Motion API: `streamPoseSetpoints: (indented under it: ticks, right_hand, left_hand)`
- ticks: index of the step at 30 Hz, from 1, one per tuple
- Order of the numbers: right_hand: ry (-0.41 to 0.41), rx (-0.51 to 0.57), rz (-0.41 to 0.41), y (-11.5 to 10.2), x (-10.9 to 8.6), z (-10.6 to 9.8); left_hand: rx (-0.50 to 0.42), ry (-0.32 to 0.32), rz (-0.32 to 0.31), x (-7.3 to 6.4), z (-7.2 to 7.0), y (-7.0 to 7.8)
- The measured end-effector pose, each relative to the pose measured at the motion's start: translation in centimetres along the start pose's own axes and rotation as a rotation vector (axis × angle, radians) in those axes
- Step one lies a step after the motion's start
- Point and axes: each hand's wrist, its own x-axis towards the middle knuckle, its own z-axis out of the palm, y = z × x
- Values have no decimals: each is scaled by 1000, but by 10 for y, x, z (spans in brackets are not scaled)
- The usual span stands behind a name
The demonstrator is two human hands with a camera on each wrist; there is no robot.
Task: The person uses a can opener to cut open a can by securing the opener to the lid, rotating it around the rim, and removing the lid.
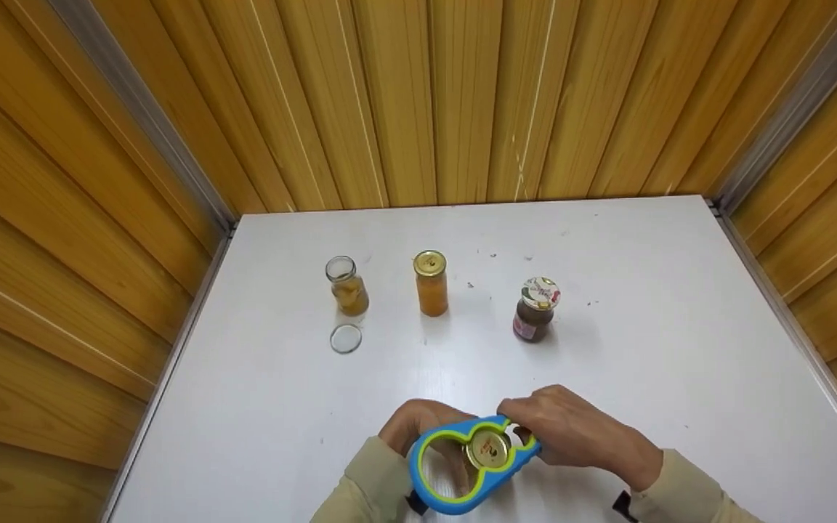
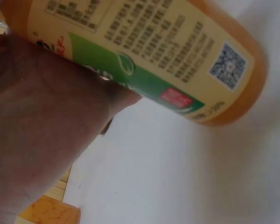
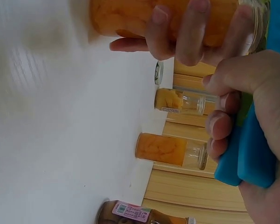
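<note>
My left hand (image 1: 427,420) holds a glass jar of orange fruit (image 3: 130,17), its fingers wrapped round the side in the right wrist view. The jar's printed label (image 2: 144,51) fills much of the left wrist view. Around the jar's gold lid (image 1: 489,449) sits a blue and green jar opener (image 1: 447,506) with several round openings; the lid shows inside the middle one. With curled fingers my right hand (image 1: 571,428) grips the narrow end of the opener. The opener hides most of the jar in the head view.
Beyond the hands stand an uncapped jar of yellowish fruit (image 1: 351,294), a gold-lidded orange jar (image 1: 432,294) and a dark jar with a patterned lid (image 1: 532,319). A loose round lid (image 1: 346,338) lies before the uncapped jar. Wood-look panels (image 1: 404,102) border the white table (image 1: 259,378).
</note>
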Motion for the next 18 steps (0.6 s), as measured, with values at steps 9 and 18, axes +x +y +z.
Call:
streamPoseSetpoints:
  ticks: [9,18]
  right_hand:
    - [44,89,95,11,-14,-1]
    - [99,55,261,24,-45,-4]
  left_hand:
    - [145,-372,-19,10,-18,3]
    - [250,-406,-10,17,-11,5]
